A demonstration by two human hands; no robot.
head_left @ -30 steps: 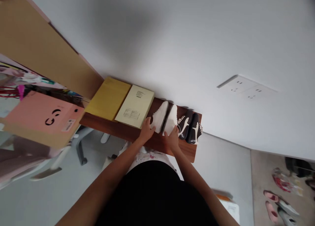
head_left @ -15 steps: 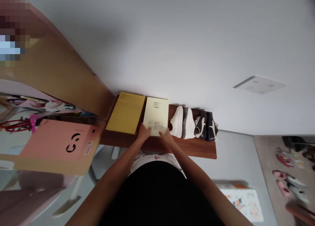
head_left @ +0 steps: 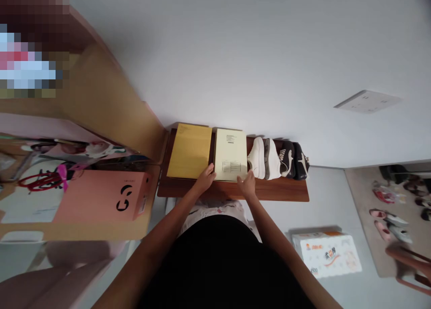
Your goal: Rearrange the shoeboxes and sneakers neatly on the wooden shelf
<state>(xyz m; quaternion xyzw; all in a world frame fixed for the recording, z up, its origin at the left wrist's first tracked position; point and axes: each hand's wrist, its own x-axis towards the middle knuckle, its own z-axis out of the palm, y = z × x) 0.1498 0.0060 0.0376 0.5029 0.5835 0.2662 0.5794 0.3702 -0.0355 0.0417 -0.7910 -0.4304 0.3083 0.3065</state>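
Observation:
A cream lidded shoe box (head_left: 230,152) with printed labels lies flat on a brown wooden shelf (head_left: 269,190). My left hand (head_left: 205,179) is at its front left corner, fingers loosely stretched into the gap beside a yellow-brown box (head_left: 190,152). At the front right corner, my right hand (head_left: 248,183) has its thumb against the front edge and its fingers along the side. Just right of that hand stands a pair of white sneakers (head_left: 257,158), followed by a pair of black shoes with white trim (head_left: 287,161).
On the left, a pink box (head_left: 101,194) sits on a wooden desk (head_left: 94,230) beside red cords (head_left: 37,179). A wooden panel (head_left: 117,102) rises near the shelf's left end. A white printed package (head_left: 332,255) is on the floor, with more shoes (head_left: 382,230) farther right.
The view has shifted, so the shelf appears farther right. My left thumb has come off the cream box's top, and my right hand has slid to its front right corner.

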